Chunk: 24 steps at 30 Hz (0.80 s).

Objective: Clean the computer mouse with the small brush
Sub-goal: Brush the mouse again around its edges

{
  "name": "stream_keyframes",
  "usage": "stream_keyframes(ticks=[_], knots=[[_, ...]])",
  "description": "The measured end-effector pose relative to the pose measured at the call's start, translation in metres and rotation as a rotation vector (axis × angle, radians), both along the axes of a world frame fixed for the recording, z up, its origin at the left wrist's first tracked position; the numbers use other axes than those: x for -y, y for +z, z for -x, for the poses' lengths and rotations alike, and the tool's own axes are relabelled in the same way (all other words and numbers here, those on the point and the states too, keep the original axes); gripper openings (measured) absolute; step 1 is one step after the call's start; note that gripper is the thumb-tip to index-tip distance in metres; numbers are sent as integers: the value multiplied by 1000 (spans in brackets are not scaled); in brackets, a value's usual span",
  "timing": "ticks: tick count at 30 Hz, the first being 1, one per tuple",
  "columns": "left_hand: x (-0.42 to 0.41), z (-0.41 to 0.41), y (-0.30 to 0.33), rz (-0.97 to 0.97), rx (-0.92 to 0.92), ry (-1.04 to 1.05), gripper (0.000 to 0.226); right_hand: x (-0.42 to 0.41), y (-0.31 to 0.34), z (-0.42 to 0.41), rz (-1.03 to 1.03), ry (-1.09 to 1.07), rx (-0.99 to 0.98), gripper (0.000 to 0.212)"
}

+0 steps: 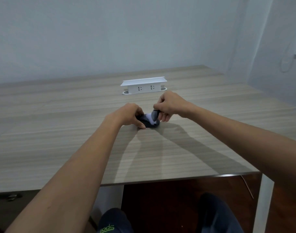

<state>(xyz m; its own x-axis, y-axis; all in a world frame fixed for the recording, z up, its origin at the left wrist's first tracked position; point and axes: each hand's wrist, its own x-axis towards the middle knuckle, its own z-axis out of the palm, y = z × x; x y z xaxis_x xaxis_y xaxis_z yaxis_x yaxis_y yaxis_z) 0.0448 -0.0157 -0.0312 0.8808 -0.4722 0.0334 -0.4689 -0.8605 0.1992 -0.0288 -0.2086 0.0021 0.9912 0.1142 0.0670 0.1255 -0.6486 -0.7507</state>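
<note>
Though blurred, soft brush (153,117) on smooth mouse (148,123)

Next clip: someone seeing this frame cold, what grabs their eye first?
Two bare forearms converge at mid-table: the left hand holds a dark computer mouse against the wooden table, while the right hand grips a small brush whose pale bristles touch the mouse's top. Just behind the hands, a white pop-up socket box stands up from the tabletop before a bare wall.
</note>
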Motion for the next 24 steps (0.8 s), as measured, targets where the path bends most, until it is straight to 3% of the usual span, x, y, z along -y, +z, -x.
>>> stream_keyframes(ticks=[4, 10, 17, 24], knots=[[1, 0, 1, -5, -22, 1, 64, 16, 2, 2, 130, -31, -2, 31], [1, 0, 2, -29, -15, 16, 58, -8, 2, 4, -37, 10, 63, 26], [1, -1, 3, -2, -34, 4, 62, 14, 0, 6, 161, -10, 52, 30], [1, 2, 2, -20, -19, 4, 50, -7, 0, 8, 10, 26, 154, 25]])
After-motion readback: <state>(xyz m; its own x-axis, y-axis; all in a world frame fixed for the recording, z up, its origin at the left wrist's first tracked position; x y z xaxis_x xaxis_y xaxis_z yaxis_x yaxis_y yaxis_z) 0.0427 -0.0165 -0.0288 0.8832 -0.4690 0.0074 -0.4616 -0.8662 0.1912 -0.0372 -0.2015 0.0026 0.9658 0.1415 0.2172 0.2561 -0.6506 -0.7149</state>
